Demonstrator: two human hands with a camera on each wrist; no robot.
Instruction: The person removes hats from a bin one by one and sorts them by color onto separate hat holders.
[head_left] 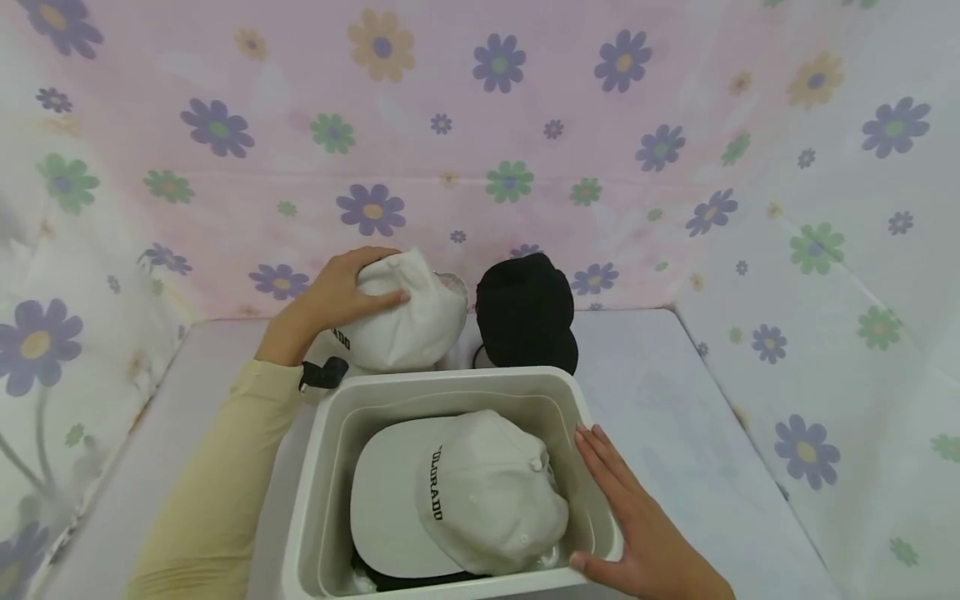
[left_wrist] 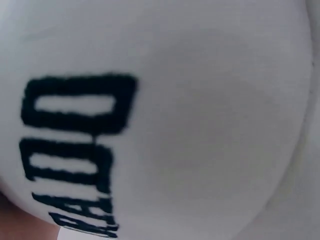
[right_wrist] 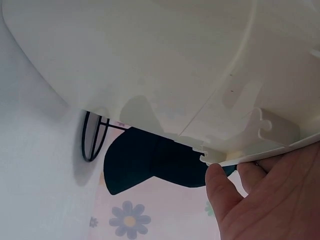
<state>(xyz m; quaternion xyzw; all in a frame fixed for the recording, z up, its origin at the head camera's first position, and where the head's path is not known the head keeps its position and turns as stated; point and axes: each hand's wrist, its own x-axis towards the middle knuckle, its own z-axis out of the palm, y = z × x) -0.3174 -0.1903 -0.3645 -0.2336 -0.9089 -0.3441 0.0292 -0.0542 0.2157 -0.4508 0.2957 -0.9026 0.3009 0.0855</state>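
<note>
Behind the plastic bin, my left hand [head_left: 348, 287] grips the crown of a white baseball cap [head_left: 420, 321], thumb on its near side and fingers over the top. Dark letters on this cap [left_wrist: 210, 125] fill the left wrist view. My right hand [head_left: 637, 517] rests against the right side of the white bin [head_left: 446, 385], its fingers fairly straight and its thumb at the rim near the front corner. Inside the bin lies another white cap [head_left: 495, 492] with dark lettering, brim to the left, over something black. The right wrist view shows the right hand [right_wrist: 270, 200] at the bin's edge.
A black cap [head_left: 525, 308] sits behind the bin, right of the held cap. Below it the right wrist view shows a black wire stand [right_wrist: 92, 137]. Flower-printed cloth [head_left: 510, 108] walls in the white table [head_left: 675, 417] at the back and sides.
</note>
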